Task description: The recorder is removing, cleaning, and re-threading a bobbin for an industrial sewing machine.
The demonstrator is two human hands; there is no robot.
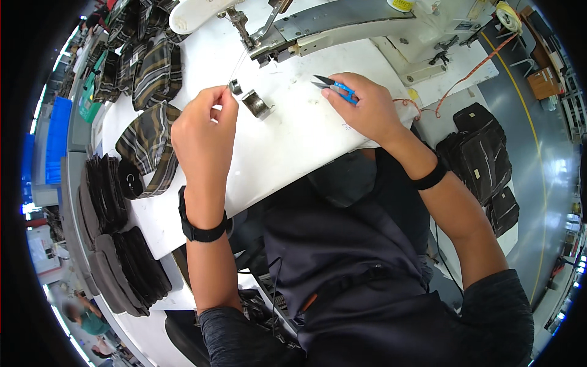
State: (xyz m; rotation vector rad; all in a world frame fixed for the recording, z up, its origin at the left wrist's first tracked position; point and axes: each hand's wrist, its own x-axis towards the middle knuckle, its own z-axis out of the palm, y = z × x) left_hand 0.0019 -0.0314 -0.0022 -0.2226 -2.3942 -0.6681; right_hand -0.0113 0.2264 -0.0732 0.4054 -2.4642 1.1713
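Two hands at a white sewing table (293, 147), left hand (205, 125) pinching thread (239, 66), right hand (361, 107) gripping blue snips (336, 87), sewing machine (342, 24) behind.

Two hands (205, 125) (364, 107), one blue thread snips (336, 87), one sewing machine (367, 24), two black wristbands (202, 229) (431, 177).

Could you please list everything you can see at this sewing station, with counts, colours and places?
sewing machine: one, white and grey, top of table
table: one, white, centre
thread snips: one, blue-handled, in right hand
thread: one, thin, pale, pinched by left hand
metal part: one, grey, on table beside left hand
plaid fabric pieces: several, brown-striped, table's left
black bags: a few, at right
hands: left and right
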